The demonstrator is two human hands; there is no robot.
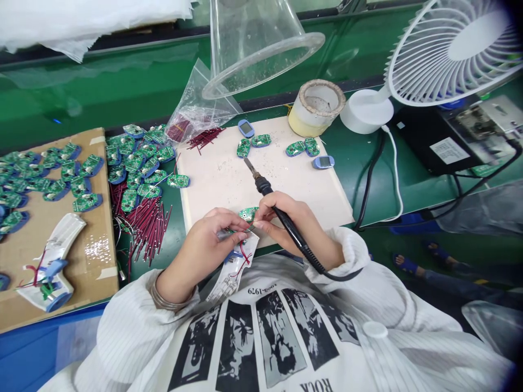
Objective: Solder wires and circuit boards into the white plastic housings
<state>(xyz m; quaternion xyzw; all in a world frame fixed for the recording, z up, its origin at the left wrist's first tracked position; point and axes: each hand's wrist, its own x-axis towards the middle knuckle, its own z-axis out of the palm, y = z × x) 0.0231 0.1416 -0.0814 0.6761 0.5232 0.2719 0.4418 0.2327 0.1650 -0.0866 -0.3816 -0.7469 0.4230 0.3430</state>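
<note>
My left hand is closed, its thumb and fingers pinched at the edge of a curved white part with red wires that hangs below them. Close against the fingertips of both hands is a small green circuit board. A soldering iron lies through my right hand, its tip pointing up and away over the pale work sheet. The right thumb and forefinger also pinch together by the board, near a short red wire; exactly what they grip there is too small to tell.
Many green boards and dark red wires lie left, beside a cardboard sheet with more boards. A tape roll, a white fan and a black box stand behind right. A clear funnel hood hangs above.
</note>
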